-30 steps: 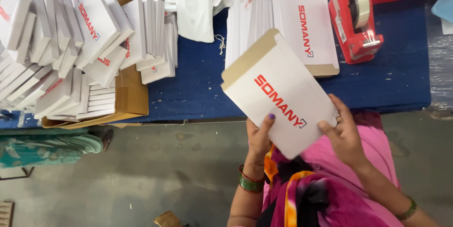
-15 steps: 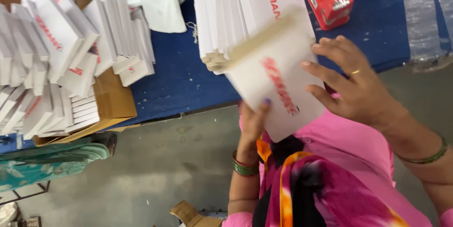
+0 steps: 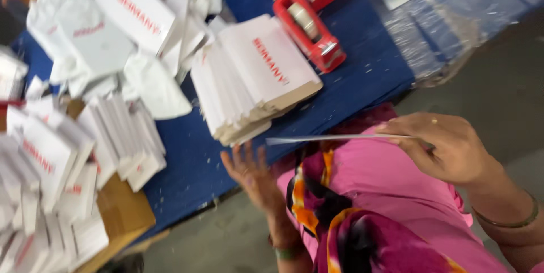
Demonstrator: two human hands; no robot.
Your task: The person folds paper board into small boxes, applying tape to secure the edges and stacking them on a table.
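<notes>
Flat white carton (image 3: 340, 137), earlier gripped two-handed, is now pinched edge-on by right hand (image 3: 447, 148); left hand (image 3: 252, 174) is released, fingers spread.

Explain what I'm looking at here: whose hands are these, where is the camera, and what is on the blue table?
There is no machine: a person works with bare hands, and the one camera sits on their head, looking down, so the picture is a bit blurred. The right hand pinches a flat white carton, seen edge-on as a thin strip. The left hand is open with fingers spread and holds nothing, beside the blue table. On the table lies a stack of flat cartons, white with red print, and behind it a red tape dispenser. To the left are many more white cartons, some on a brown box. The pink cloth below is the person's own clothing.
</notes>
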